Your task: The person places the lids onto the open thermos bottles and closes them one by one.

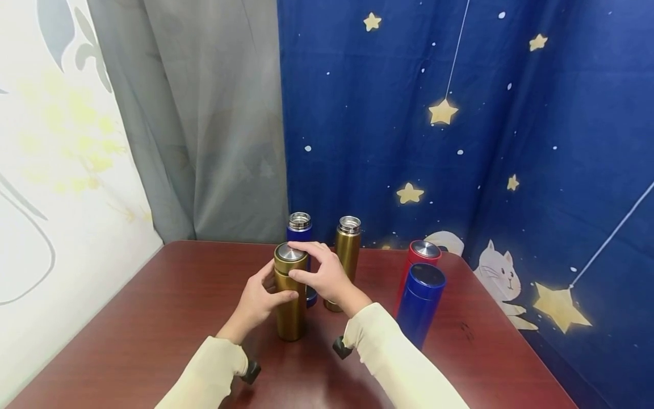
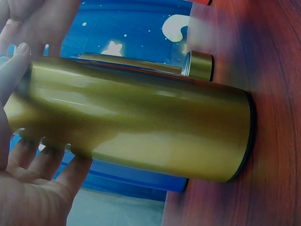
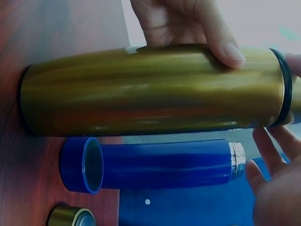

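A gold thermos bottle stands upright on the table, its silver-topped lid on it. My left hand grips its upper body from the left, thumb in front and fingers behind, as the left wrist view also shows. My right hand holds the lid from the right, forefinger over its top and thumb at its side. In the right wrist view a black ring shows between body and lid. Behind stand a lidless blue bottle and a lidless gold bottle.
A blue lid and a gold lid sit on the table near the lidless bottles. To the right, a capped blue bottle stands before a capped red bottle. Curtains hang behind the red-brown table.
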The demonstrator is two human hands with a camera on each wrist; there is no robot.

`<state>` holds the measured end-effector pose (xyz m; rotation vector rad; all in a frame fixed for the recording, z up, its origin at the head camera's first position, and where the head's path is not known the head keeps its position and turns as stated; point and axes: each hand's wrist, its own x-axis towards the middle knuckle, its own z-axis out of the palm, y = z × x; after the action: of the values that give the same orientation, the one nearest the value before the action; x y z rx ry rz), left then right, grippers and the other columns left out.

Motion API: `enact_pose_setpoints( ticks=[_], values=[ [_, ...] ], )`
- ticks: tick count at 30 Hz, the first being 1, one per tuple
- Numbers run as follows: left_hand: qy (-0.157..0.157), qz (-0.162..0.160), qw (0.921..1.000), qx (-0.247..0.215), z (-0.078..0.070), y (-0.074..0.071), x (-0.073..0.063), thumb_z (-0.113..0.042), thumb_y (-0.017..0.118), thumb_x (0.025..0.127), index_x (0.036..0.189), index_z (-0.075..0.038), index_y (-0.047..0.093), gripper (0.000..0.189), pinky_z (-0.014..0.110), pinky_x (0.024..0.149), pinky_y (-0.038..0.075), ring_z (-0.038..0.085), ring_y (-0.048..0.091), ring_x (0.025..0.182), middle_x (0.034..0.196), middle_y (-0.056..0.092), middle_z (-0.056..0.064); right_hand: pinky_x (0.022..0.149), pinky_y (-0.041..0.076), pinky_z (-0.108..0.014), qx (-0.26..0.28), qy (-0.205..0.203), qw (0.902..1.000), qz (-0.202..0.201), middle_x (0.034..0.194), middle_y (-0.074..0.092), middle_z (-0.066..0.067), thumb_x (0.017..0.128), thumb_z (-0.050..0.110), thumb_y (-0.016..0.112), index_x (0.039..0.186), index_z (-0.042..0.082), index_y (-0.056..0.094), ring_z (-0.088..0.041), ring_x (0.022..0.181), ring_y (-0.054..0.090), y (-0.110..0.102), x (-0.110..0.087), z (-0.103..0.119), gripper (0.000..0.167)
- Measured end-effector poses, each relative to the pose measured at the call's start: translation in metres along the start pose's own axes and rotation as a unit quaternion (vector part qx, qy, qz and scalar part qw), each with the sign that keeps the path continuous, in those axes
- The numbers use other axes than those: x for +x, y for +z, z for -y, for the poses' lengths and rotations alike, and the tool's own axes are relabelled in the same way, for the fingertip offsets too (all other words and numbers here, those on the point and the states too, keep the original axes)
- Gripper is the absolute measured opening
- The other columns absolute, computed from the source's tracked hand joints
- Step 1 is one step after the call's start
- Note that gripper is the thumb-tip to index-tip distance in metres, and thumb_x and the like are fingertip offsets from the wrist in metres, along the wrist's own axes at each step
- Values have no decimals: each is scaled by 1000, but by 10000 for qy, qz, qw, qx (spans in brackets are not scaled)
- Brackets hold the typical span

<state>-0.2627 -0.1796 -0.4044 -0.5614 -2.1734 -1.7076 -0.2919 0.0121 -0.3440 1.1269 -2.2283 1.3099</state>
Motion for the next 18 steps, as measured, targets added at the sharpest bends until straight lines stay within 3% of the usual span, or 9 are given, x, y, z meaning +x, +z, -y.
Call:
enact_pose_setpoints(
  ticks=[4,8,11,14,18],
  values=[
    [67,37,9999,73,-8,0,-1,-6,81,78,149,-7,37,84,43,91,51,32,61,112,137,54,16,89,44,-35,-703,-320,9961,-437,117,64,7,79,35,80,128,23,64,-12,105,50,5,0,2,53],
    [128,85,9999,48,-27,1,-5,-3,80,78,148,-1,37,82,42,90,52,33,61,111,136,54,19,83,42,-33,-1633,-617,9789,-1060,103,63,3,74,45,82,120,20,68,-15,95,50,15,-1,6,55],
    [88,114,9999,55,-38,1,-8,-5,80,79,147,0,37,81,38,88,53,33,62,110,133,56,19,78,41,-32,-2338,-776,9573,-1512,93,58,1,71,52,81,112,18,68,-17,88,49,22,-1,10,55],
    [-6,93,10000,32,-42,1,-8,-5,80,79,147,-1,38,81,36,84,55,33,63,107,129,58,20,70,40,-33,-3066,-973,9287,-1845,85,54,-1,70,59,79,102,14,66,-20,80,48,26,1,14,56],
    [-1,46,10000,76,-40,1,-8,-5,80,79,146,0,39,79,32,82,55,33,64,105,126,60,21,65,40,-36,-3930,-1155,8916,-1927,80,51,-3,70,69,72,94,12,60,-22,74,45,26,3,19,62]
  ],
)
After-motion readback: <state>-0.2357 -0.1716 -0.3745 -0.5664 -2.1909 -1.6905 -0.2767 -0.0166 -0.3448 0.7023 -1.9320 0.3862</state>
